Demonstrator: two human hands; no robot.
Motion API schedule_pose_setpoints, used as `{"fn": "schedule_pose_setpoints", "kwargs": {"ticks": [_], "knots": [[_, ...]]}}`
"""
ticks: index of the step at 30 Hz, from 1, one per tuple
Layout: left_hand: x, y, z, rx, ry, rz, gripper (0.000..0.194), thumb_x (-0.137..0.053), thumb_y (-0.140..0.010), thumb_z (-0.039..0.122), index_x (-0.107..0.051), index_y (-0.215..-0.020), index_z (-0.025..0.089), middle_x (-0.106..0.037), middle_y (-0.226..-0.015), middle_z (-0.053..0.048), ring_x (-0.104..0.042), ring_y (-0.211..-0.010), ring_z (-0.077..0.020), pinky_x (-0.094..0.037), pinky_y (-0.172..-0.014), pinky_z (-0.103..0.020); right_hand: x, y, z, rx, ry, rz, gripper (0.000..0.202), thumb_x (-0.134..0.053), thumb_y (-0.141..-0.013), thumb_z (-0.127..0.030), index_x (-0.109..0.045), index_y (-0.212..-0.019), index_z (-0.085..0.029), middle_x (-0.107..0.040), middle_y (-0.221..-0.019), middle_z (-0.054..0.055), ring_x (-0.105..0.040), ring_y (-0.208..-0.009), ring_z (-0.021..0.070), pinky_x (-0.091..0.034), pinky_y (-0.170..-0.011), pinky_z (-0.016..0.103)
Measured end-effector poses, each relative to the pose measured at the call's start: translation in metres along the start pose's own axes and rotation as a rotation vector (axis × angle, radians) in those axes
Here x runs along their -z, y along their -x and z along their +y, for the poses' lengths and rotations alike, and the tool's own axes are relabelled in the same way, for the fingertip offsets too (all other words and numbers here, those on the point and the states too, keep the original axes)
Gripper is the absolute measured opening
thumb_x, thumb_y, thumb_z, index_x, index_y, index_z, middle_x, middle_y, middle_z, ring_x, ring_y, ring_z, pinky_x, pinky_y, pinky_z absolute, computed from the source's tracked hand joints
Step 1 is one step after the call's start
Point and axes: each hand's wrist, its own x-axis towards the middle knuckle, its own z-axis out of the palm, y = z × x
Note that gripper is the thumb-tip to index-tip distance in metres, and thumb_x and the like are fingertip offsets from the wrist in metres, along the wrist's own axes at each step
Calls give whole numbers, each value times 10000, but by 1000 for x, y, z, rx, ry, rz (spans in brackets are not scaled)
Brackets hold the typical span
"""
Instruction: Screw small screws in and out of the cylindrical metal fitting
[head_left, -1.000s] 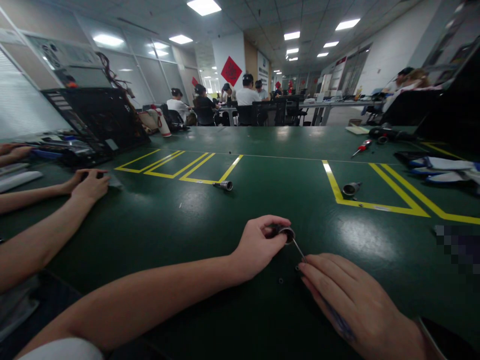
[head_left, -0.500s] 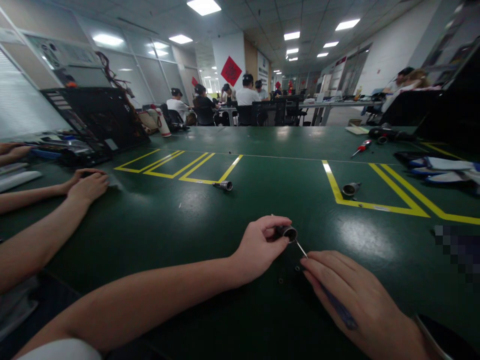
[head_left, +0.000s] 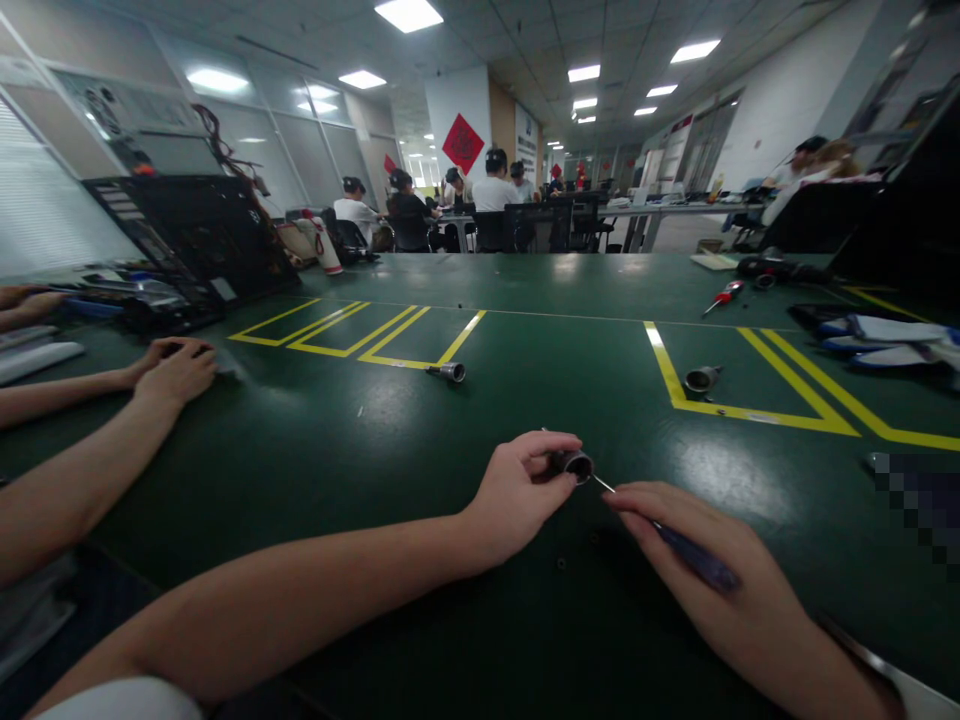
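Observation:
Between the thumb and fingers of my left hand (head_left: 517,495) is a small metal cup-shaped part (head_left: 577,465), its round opening turned toward me and to the right. My right hand (head_left: 705,560) is closed around a screwdriver (head_left: 694,555) with a dark purple handle. The thin shaft points up and left, and its tip reaches the rim of the cup-shaped part; whether it goes inside I cannot tell. Two tiny dark pieces, one of them a small ring (head_left: 561,564), lie on the green tabletop below my hands.
Similar metal parts lie near the yellow tape, one at centre left (head_left: 452,372) and one at right (head_left: 702,379). A red screwdriver (head_left: 726,294) and gloves (head_left: 885,340) are farther right. A co-worker's hands (head_left: 176,370) rest on the table at left, near a black panel (head_left: 202,240).
My right hand has shifted up and right, and the screwdriver now lies at a flatter angle. My left hand and the metal part stay nearly in place.

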Motion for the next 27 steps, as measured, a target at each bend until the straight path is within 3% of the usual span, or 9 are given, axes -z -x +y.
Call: {"fn": "schedule_pose_setpoints", "kwargs": {"ticks": [7,11,16,19,22,27], "knots": [[0,1,6,64,23,4,338,-636,-721,102,-620,-1052,165,-638,-1089,-83,-632,-948,-183,-488,-901,-377,7,-8,7,-378,-388,-67,216,-567,-832,-332,-693,-948,-202,-730,-896,67,-695,-828,201,-586,-725,320],[1,2,7,61,29,-11,336,-630,-731,107,-613,-1061,167,-653,-1061,-73,-634,-941,-176,-486,-902,-373,5,-4,16,-498,-592,-73,237,-584,-825,-330,-675,-998,-195,-710,-993,89,-670,-918,220,-549,-819,381],[0,2,8,75,28,-5,341,-630,-729,101,-605,-1065,156,-658,-1048,-73,-638,-930,-170,-494,-890,-352,1,-2,21,-586,-752,-21,229,-616,-801,-348,-680,-968,-205,-717,-974,84,-674,-909,221,-541,-827,385],[-1,2,10,84,21,26,336,-639,-718,98,-609,-1049,145,-663,-1039,-76,-642,-913,-169,-500,-876,-343,1,-3,20,-554,-730,1,221,-608,-804,-356,-683,-951,-209,-721,-961,77,-678,-893,217,-553,-807,374],[-2,1,10,77,20,48,325,-650,-705,96,-617,-1025,139,-666,-1030,-77,-645,-909,-172,-498,-878,-341,4,-4,13,-448,-505,-8,208,-586,-815,-359,-691,-925,-218,-729,-912,60,-688,-851,203,-573,-760,330],[-1,1,6,81,28,53,316,-636,-697,80,-623,-1007,141,-681,-972,-71,-648,-899,-175,-501,-860,-336,4,-3,-2,-96,-74,-2,177,-537,-839,-257,-680,-939,-227,-717,-894,50,-685,-796,180,-585,-697,280]]}}
